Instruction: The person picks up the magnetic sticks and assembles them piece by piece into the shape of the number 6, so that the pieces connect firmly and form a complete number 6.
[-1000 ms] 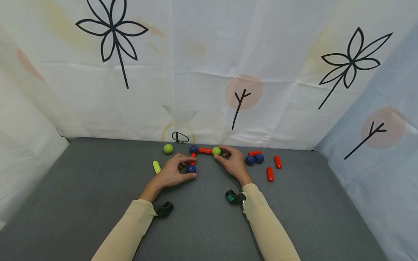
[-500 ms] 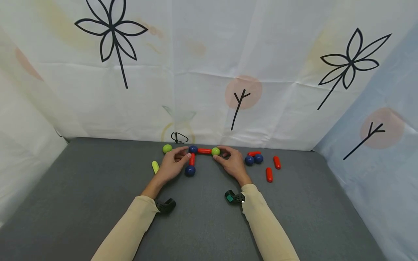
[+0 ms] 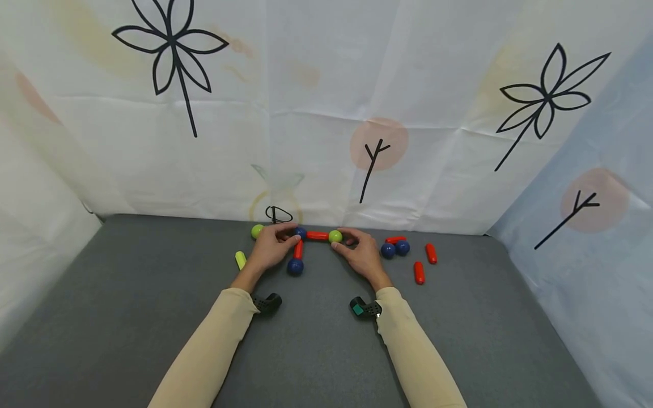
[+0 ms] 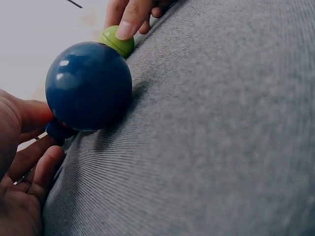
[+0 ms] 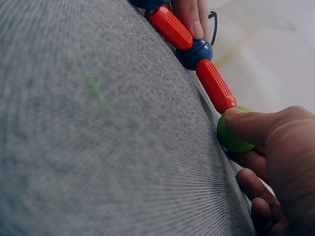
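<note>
Two red rods and three balls form an L on the dark table. At its corner sits a blue ball [image 3: 300, 233], which my left hand [image 3: 268, 249] pinches between thumb and fingers. One red rod [image 3: 317, 236] runs right from that corner to a green ball [image 3: 335, 236]. My right hand [image 3: 364, 258] pinches this green ball [image 5: 231, 135], its thumb on top in the right wrist view. The other red rod [image 3: 298, 249] points toward me and ends in a second blue ball [image 3: 295, 267]. This near blue ball [image 4: 88, 86] looms large in the left wrist view.
Beyond my left hand lies another green ball [image 3: 257, 231], with a yellow-green rod [image 3: 241, 259] beside the wrist. Right of my right hand are two blue balls [image 3: 388, 250] and several red rods [image 3: 419, 273]. A printed cloth [image 3: 316, 170] rises behind the table's far edge.
My left hand has moved from the near blue ball up to the corner blue ball and now pinches it. My right hand keeps its hold on the green ball.
</note>
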The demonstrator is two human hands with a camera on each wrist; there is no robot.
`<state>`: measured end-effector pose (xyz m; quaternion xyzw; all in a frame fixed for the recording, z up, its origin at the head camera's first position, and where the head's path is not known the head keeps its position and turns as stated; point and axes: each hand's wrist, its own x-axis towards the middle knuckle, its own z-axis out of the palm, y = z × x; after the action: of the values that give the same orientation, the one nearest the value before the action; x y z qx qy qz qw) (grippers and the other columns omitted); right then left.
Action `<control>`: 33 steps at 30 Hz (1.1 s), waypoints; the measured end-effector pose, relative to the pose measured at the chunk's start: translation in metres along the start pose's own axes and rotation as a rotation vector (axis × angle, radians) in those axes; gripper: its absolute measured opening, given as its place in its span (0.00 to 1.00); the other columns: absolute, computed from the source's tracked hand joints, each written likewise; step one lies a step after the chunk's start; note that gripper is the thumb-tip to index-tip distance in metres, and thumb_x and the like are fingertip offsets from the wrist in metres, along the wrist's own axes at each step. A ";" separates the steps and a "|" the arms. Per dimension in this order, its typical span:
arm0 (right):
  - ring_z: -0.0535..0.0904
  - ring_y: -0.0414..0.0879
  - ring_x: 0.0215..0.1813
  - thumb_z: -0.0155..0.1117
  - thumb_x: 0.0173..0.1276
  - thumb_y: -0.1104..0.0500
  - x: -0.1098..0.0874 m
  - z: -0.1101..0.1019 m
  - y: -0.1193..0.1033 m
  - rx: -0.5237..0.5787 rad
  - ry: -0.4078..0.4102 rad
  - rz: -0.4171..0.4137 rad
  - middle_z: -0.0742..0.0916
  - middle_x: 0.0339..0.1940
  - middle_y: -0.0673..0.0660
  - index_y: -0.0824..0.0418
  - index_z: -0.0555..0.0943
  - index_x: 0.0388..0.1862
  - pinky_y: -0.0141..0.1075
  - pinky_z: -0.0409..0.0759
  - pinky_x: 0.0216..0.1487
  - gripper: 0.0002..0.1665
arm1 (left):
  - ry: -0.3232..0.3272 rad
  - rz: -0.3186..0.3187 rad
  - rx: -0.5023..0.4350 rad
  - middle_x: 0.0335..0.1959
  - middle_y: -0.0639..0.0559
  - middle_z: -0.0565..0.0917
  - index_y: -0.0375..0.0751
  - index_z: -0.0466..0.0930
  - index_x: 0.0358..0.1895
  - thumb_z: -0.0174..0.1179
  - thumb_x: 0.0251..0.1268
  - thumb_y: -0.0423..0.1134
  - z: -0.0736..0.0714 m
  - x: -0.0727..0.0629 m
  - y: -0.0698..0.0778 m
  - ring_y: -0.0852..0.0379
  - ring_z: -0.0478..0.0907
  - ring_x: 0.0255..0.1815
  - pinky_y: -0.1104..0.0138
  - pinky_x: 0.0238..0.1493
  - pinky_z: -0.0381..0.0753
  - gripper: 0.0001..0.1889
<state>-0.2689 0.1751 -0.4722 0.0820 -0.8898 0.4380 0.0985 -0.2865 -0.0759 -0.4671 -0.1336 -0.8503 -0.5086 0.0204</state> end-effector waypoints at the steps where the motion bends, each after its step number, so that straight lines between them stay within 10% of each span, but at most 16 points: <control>1: 0.80 0.51 0.45 0.77 0.64 0.57 0.000 0.000 0.000 0.001 0.000 0.002 0.88 0.48 0.58 0.58 0.85 0.60 0.43 0.74 0.47 0.24 | 0.003 0.000 0.002 0.49 0.40 0.86 0.34 0.81 0.62 0.65 0.71 0.36 0.000 0.000 0.000 0.49 0.80 0.41 0.62 0.42 0.78 0.19; 33: 0.81 0.51 0.44 0.77 0.63 0.57 0.001 0.000 0.001 0.003 0.003 0.001 0.88 0.44 0.58 0.57 0.86 0.58 0.44 0.75 0.47 0.24 | 0.012 -0.008 0.002 0.49 0.39 0.85 0.34 0.81 0.63 0.64 0.72 0.37 0.002 -0.003 0.003 0.49 0.80 0.42 0.61 0.45 0.78 0.19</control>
<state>-0.2700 0.1760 -0.4726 0.0811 -0.8891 0.4393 0.0994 -0.2831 -0.0735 -0.4662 -0.1272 -0.8513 -0.5085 0.0239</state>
